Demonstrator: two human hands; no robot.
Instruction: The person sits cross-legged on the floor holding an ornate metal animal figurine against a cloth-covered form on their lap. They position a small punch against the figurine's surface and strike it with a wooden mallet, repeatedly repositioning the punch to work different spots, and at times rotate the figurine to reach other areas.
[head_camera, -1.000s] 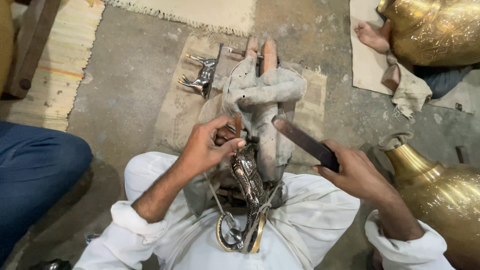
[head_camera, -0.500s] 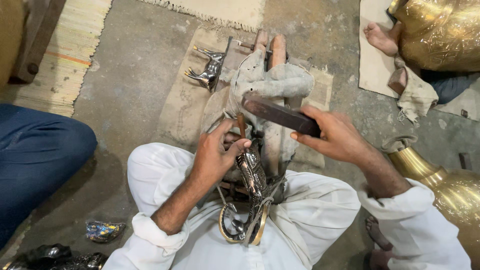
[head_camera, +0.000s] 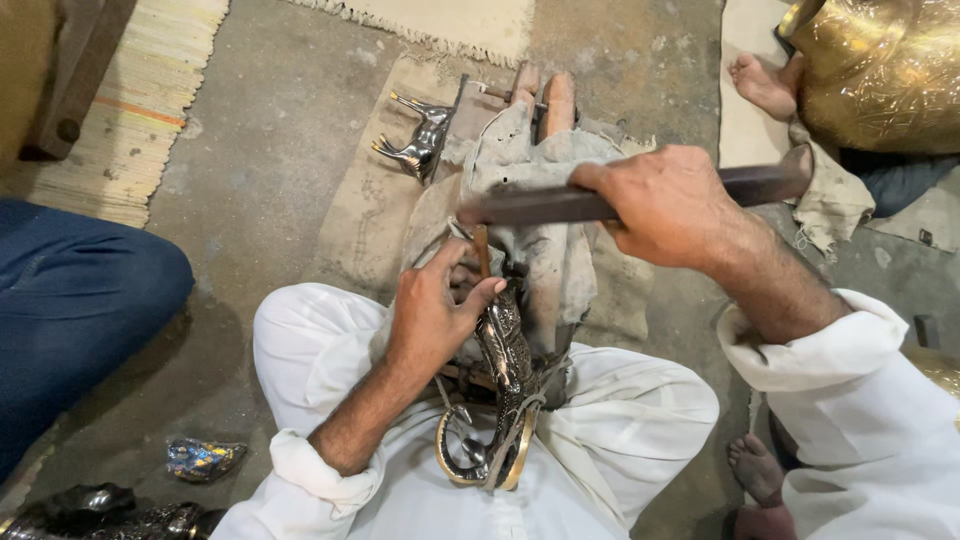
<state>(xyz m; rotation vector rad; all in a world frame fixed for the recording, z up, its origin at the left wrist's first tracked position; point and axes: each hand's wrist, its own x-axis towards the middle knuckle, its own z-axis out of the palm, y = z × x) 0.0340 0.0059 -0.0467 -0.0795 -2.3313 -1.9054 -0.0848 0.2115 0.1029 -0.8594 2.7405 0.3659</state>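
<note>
My left hand (head_camera: 435, 310) pinches a thin chisel (head_camera: 481, 250) upright against an ornate dark metal figure (head_camera: 505, 365) that lies tied with cord across my lap. My right hand (head_camera: 665, 205) grips a long dark iron bar (head_camera: 540, 205), held level with its end just above the chisel's top. Under the figure sits a cloth-wrapped wooden block (head_camera: 545, 170). A brass ring (head_camera: 455, 465) curves round the figure's lower end.
A small silver animal figure (head_camera: 418, 145) lies on the burlap mat (head_camera: 365, 210) beyond the block. Another person's blue-clad leg (head_camera: 80, 310) is at left. A large brass vessel (head_camera: 880, 70) and a bare foot (head_camera: 765, 85) are at upper right. Dark metal pieces (head_camera: 205, 458) lie at lower left.
My right hand has swung the iron bar from the right and lower down up to level over the chisel. My left hand has stayed on the chisel and figure.
</note>
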